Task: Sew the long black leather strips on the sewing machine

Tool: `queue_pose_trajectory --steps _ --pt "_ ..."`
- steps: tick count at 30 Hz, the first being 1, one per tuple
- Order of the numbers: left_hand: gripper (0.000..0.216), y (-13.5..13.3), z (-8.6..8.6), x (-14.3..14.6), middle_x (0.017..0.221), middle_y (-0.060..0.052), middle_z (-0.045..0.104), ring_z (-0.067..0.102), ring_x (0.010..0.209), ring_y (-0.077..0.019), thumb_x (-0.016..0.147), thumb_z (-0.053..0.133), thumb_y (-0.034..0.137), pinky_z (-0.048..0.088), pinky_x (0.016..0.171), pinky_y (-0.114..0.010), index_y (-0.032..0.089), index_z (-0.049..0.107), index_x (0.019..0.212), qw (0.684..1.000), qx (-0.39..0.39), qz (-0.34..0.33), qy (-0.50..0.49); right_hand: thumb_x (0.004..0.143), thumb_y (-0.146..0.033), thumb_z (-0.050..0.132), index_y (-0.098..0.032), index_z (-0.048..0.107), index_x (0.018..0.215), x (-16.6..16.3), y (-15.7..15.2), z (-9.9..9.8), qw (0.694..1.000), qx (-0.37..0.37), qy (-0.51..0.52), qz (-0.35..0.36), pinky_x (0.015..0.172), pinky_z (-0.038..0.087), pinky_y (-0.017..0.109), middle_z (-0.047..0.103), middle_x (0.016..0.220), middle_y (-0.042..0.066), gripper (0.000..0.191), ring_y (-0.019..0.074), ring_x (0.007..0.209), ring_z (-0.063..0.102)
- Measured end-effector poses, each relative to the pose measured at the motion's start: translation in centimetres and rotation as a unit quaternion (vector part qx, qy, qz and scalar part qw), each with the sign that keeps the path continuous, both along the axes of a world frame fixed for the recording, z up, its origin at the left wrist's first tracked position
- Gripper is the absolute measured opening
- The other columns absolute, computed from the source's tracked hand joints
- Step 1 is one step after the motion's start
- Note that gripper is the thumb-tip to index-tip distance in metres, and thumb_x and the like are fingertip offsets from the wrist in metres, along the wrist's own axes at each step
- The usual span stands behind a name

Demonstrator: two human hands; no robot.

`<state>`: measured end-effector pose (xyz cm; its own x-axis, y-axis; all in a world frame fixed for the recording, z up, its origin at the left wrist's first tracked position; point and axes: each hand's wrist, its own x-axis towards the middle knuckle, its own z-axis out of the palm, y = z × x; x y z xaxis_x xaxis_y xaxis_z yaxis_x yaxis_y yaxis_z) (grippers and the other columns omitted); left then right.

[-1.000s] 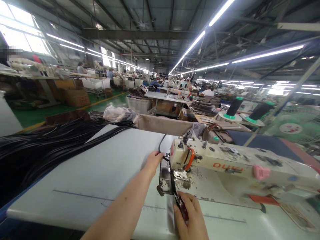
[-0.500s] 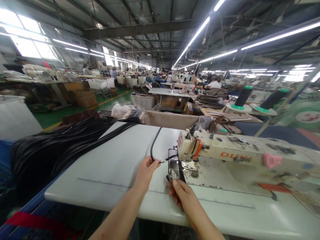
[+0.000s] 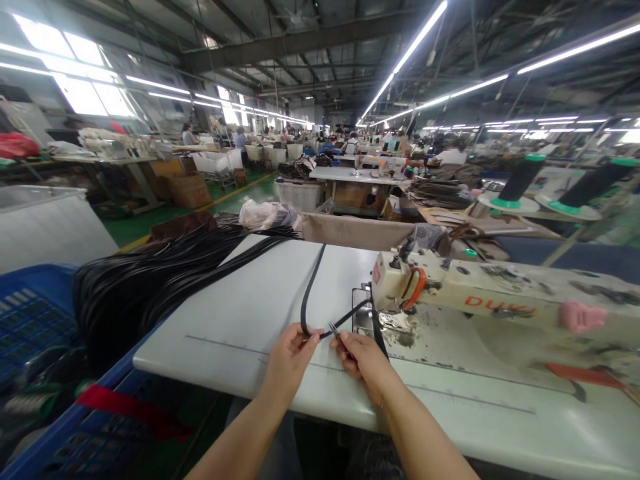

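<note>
A narrow black strap point(image 3: 309, 290) runs from the far edge of the white tabletop down to my left hand point(image 3: 287, 357), which pinches it between thumb and fingers. From there a black length point(image 3: 354, 311) slants up to the head of the sewing machine point(image 3: 450, 293). Close beside it, my right hand point(image 3: 365, 353) is closed around small thread snips point(image 3: 333, 329). Their pointed metal tips touch or nearly touch the strap by my left fingertips; the handles are hidden in my palm. Another dark strip point(image 3: 379, 333) lies by the needle plate.
A thick bundle of black straps point(image 3: 165, 273) hangs over the table's left side. Below it stands a blue plastic basket point(image 3: 37, 313) with a red strip point(image 3: 125, 410) across its edge. Black thread cones point(image 3: 520, 183) stand behind the machine. A beige cloth-lined bin point(image 3: 355, 230) borders the table's far edge.
My right hand has moved up and left from beside the needle plate to my left hand, and the snips' tips now show. My left hand has come slightly lower. The view has swung left.
</note>
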<state>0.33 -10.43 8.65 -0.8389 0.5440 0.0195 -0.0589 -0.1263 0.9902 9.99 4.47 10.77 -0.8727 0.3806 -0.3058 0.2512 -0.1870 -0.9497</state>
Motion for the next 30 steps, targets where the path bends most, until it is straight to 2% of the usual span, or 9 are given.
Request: queue_pose_trajectory --steps 6,8,9,11,13,15,19,23,30 --pt "0.036 -1.3 0.2 0.0 0.107 -0.011 0.079 0.074 0.105 -0.0259 0.082 0.078 0.051 0.057 0.094 -0.036 0.021 0.064 0.095 1.0 0.001 -0.007 -0.007 0.084 -0.071 0.059 -0.022 0.057 0.079 1.1 0.1 0.4 0.993 0.114 0.01 -0.028 0.052 0.026 0.025 0.041 0.062 -0.005 0.049 0.0114 0.053 0.034" --pt "0.036 -1.9 0.3 -0.4 0.1 -0.009 0.079 0.073 0.102 -0.0257 0.082 0.077 0.053 0.057 0.091 -0.035 0.021 0.065 0.092 0.999 -0.027 -0.019 0.012 0.083 -0.055 0.068 -0.023 0.052 0.075 2.4 0.4 0.4 0.974 0.218 0.009 -0.068 0.061 0.034 0.028 0.046 0.068 -0.002 0.037 0.0155 0.063 0.043" --pt "0.037 -2.1 0.4 -0.6 0.097 -0.009 0.078 0.073 0.1 -0.0254 0.082 0.076 0.054 0.057 0.09 -0.035 0.02 0.065 0.091 0.998 -0.042 -0.03 0.021 0.084 -0.046 0.069 -0.023 0.053 0.075 3.2 0.5 0.3 0.948 0.307 0.001 -0.088 0.066 0.038 0.03 0.05 0.073 0.0 0.03 0.0179 0.07 0.047" --pt "0.039 -2.8 0.5 -1.2 0.095 -0.009 0.077 0.072 0.097 -0.0249 0.081 0.075 0.056 0.057 0.088 -0.035 0.02 0.066 0.089 0.996 -0.064 -0.055 0.024 0.087 -0.027 0.065 -0.021 0.062 0.087 5.0 0.9 0.0 0.848 0.516 -0.041 -0.112 0.079 0.043 0.034 0.06 0.092 0.006 0.007 0.0233 0.087 0.056" --pt "0.042 -3.5 0.4 -1.9 0.091 -0.009 0.076 0.072 0.089 -0.0241 0.077 0.077 0.058 0.057 0.083 -0.035 0.02 0.065 0.09 0.994 -0.078 -0.077 0.008 0.089 -0.017 0.06 -0.02 0.068 0.115 6.8 1.2 -0.5 0.731 0.665 -0.118 -0.1 0.083 0.046 0.036 0.063 0.108 0.011 0.027 0.0264 0.097 0.061" --pt "0.045 -4.2 0.0 -2.8 0.08 -0.006 0.073 0.07 0.076 -0.0217 0.074 0.076 0.058 0.056 0.072 -0.033 0.02 0.065 0.094 0.99 -0.112 -0.086 0.005 0.092 -0.013 0.057 -0.023 0.059 0.14 8.1 1.2 -0.9 0.681 0.704 -0.192 -0.064 0.078 0.049 0.033 0.067 0.111 0.01 0.048 0.0249 0.093 0.067" --pt "0.055 -6.1 -1.0 -5.2 0.065 0.0 0.063 0.06 0.063 -0.019 0.078 0.066 0.063 0.047 0.06 -0.029 0.019 0.071 0.111 0.975 -0.208 -0.048 0.068 0.099 -0.013 0.048 -0.021 0.048 0.154 9.2 0.9 -1.2 0.667 0.7 -0.253 0.01 0.069 0.052 0.03 0.073 0.104 0.008 0.055 0.0216 0.084 0.073" --pt "0.058 -8.9 -1.5 -8.9 0.081 -0.005 0.07 0.06 0.065 -0.0207 0.086 0.047 0.059 0.05 0.068 -0.034 0.018 0.073 0.118 0.933 -0.314 0.034 0.175 0.101 -0.016 0.046 -0.018 0.049 0.153 8.9 0.6 -0.8 0.662 0.696 -0.276 0.031 0.064 0.053 0.028 0.076 0.106 0.011 0.053 0.021 0.079 0.075" --pt "0.043 -18.5 0.9 -17.8 0.125 -0.005 0.073 0.062 0.122 -0.0273 0.092 0.045 0.035 0.047 0.108 -0.033 0.021 0.073 0.122 0.793 -0.494 0.147 0.323 0.103 -0.019 0.042 -0.018 0.049 0.154 8.9 1.6 -1.0 0.679 0.684 -0.261 0.047 0.066 0.057 0.031 0.078 0.109 0.012 0.051 0.0234 0.08 0.078"
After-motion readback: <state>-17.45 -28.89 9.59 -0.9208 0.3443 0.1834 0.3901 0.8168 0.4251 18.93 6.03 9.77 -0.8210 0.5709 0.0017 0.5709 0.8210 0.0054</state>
